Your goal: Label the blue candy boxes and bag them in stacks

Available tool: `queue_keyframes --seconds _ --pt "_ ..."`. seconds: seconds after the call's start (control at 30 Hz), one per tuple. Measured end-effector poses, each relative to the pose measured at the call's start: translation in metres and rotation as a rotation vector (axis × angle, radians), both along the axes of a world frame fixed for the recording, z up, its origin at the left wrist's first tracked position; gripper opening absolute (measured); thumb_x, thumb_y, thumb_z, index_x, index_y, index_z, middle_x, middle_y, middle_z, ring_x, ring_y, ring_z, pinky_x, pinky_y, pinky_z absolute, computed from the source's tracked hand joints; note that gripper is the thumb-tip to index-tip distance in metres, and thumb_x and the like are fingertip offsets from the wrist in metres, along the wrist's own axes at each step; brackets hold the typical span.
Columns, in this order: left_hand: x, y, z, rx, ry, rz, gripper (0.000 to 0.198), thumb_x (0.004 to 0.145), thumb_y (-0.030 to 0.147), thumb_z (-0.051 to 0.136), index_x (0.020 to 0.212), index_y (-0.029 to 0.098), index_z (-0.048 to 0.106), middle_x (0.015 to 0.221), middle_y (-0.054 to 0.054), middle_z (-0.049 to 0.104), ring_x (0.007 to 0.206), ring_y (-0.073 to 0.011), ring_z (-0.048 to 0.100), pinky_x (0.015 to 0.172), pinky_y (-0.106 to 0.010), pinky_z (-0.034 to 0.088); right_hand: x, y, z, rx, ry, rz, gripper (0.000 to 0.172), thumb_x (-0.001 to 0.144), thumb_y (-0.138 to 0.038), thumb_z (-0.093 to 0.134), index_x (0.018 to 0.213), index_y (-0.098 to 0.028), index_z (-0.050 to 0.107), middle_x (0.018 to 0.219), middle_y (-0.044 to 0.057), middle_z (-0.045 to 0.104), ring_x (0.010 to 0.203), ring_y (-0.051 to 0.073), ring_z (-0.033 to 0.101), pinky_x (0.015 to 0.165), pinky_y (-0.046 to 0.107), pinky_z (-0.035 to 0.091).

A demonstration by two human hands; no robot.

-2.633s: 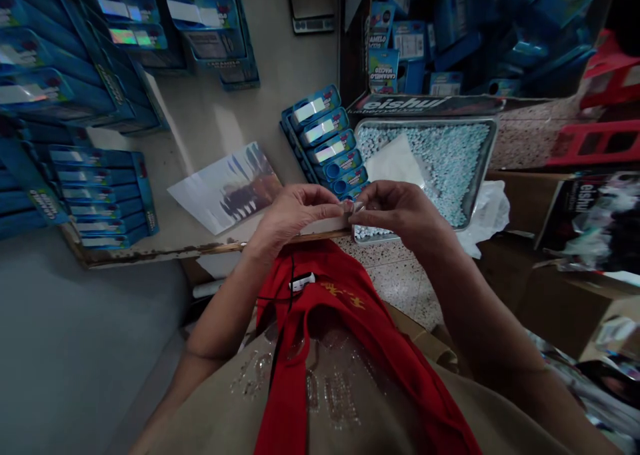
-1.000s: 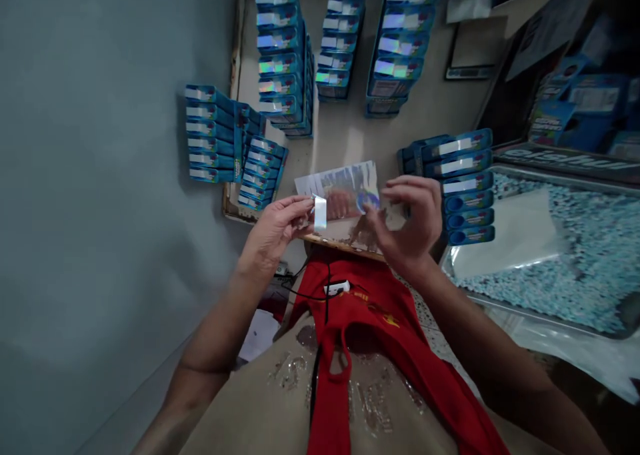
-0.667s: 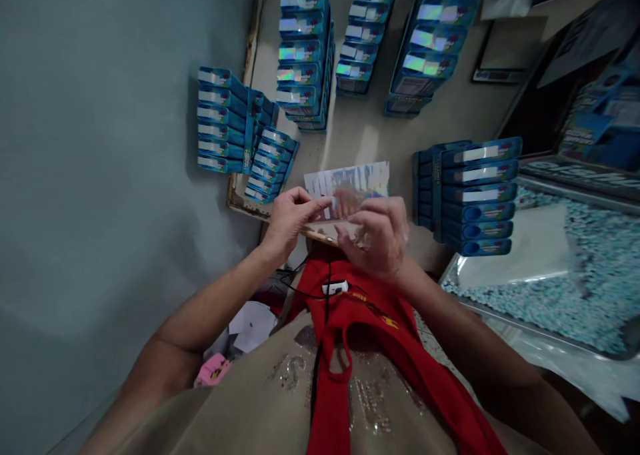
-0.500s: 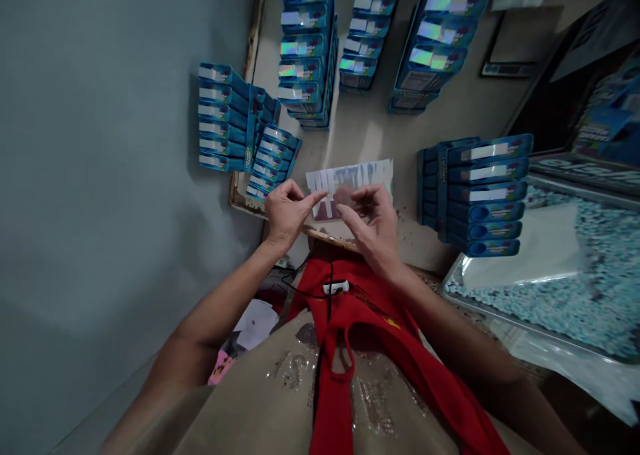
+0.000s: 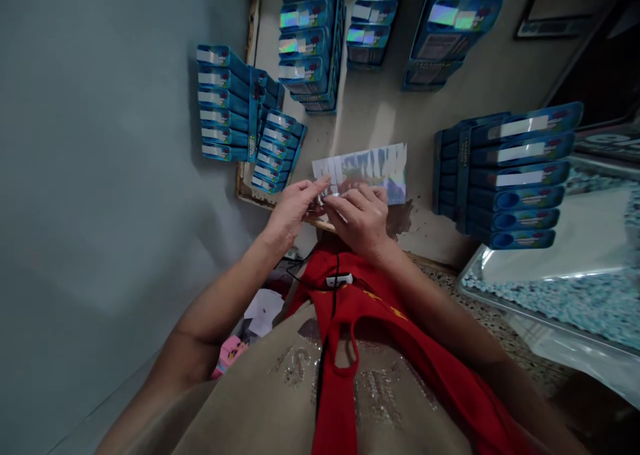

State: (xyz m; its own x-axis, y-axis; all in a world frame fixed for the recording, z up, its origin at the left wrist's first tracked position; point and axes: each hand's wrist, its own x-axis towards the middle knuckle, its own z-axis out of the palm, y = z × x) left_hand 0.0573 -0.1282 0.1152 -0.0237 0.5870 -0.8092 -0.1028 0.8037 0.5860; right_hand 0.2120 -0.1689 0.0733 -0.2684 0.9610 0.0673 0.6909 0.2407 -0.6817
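Looking at a shiny sheet [image 5: 395, 175] lying flat on the pale surface [image 5: 420, 118], close to the front edge, partly hidden behind the left hand [image 5: 293, 209] and the right hand [image 5: 364, 221]; seems marked off crosswise into narrow strips, with rainbow glare toward the right end; runs side to side along the long axis, slightly tilted, with the right end a bit farther from the body; points roughly from the small stack of blue boxes [image 5: 277, 151] on the left toward the bigger stack of blue boxes [image 5: 525, 175] on the right, apart from both.

Got the left hand over the left end, with thumb and forefinger stretched out close together; got the right hand bunched beside it, with fingertips curled toward the left ones, nearly meeting or maybe touching; can't tell about either grip, whether pinching something small or just pressed together; too dark and blurry in there.

As for handling, would guess very light, thin and bendy; probably slick on the glossy face, likely to slide or crease if shoved; best held down at the exposed right end and taken by an edge, gently, between thumb and fingertip.
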Motion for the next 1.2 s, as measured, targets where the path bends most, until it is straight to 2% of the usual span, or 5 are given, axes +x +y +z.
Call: queue_keyframes --seconds 0.17,0.47,0.8,1.0,1.2 --pt "-0.001 -0.001 0.0 -0.068 -0.058 -0.013 0.054 0.074 0.068 0.084 0.07 0.019 0.062 0.068 0.001 0.06 0.06 -0.0097 0.055 0.066 -0.028 0.057 0.001 -0.004 -0.001 0.099 0.002 -0.089 0.021 0.104 -0.04 0.06 0.099 -0.03 0.078 0.075 0.002 0.065 0.08 0.021 0.057 0.081 0.039 0.029" --pt "-0.009 -0.004 0.018 -0.127 -0.147 -0.113 0.023 0.072 0.035 0.083 0.083 0.018 0.072 0.073 0.001 0.063 0.07 -0.0114 0.061 0.073 -0.028 0.06 0.016 -0.007 0.006 0.113 -0.025 -0.121 0.016 0.1 -0.031 0.061 0.106 -0.026 0.076 0.078 0.002 0.069 0.079 0.021 0.06 0.081 0.04 0.033" --pt "-0.011 -0.007 0.004 -0.159 -0.165 -0.12 0.019 0.073 0.032 0.086 0.081 0.019 0.074 0.075 -0.001 0.068 0.067 -0.0108 0.062 0.073 -0.029 0.059 0.024 -0.003 0.004 0.401 -0.101 -0.209 0.013 0.094 -0.028 0.07 0.083 -0.031 0.075 0.074 0.0 0.065 0.076 0.02 0.054 0.078 0.039 0.035" --pt "-0.008 -0.005 0.002 -0.175 -0.218 -0.098 0.021 0.07 0.029 0.088 0.081 0.017 0.074 0.073 0.001 0.067 0.065 -0.0098 0.063 0.071 -0.028 0.06 0.022 -0.004 0.009 0.283 -0.169 -0.182 0.01 0.091 -0.036 0.073 0.082 -0.033 0.076 0.08 0.002 0.069 0.082 0.022 0.058 0.085 0.043 0.038" --pt "-0.004 -0.004 0.003 -0.179 -0.21 -0.103 0.023 0.069 0.031 0.088 0.081 0.016 0.074 0.071 0.001 0.066 0.065 -0.0095 0.062 0.071 -0.026 0.058 0.02 -0.001 0.008 0.359 -0.113 -0.175 0.007 0.091 -0.033 0.072 0.086 -0.034 0.077 0.079 0.0 0.071 0.081 0.021 0.059 0.086 0.044 0.037"
